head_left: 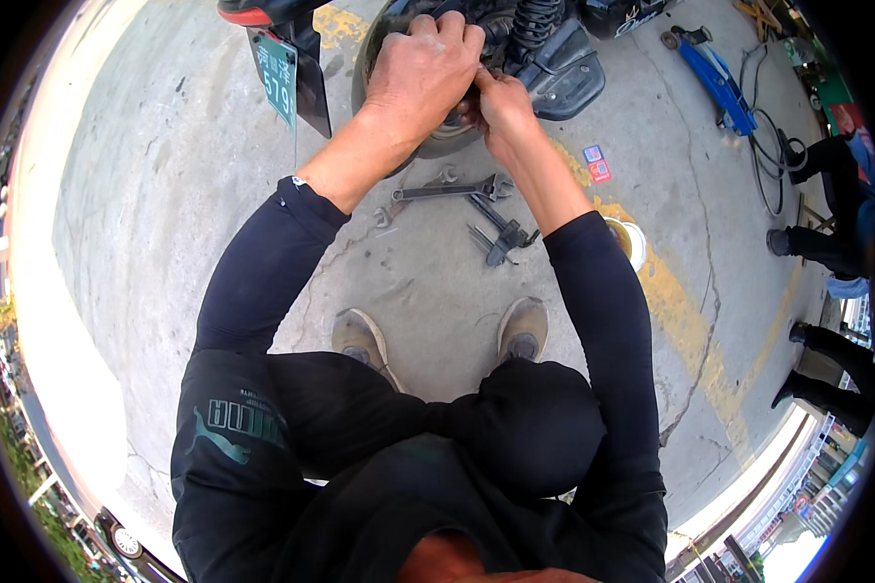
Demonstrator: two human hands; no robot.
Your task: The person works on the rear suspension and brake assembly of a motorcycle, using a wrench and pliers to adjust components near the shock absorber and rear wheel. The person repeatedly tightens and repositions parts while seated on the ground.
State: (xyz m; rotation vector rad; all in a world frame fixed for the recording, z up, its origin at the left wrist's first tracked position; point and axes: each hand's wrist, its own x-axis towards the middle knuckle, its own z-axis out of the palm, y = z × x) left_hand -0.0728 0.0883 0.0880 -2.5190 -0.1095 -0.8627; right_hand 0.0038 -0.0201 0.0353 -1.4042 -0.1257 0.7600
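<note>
My left hand is closed at the hub of a scooter's rear wheel, its fingers curled over a part that I cannot make out. Right beside it, my right hand has thumb and fingers pressed together low at the hub; what they grip is hidden. The tyre shows below both hands. A coil spring shock absorber and a dark plastic housing are just to the right. On the concrete between me and the wheel lie an adjustable wrench, a smaller spanner and a folding hex key set.
A rear mudguard with a green plate hangs at the left. To the right are two small cards, a white tub and a blue floor jack beside a black hose. People's legs stand at the far right.
</note>
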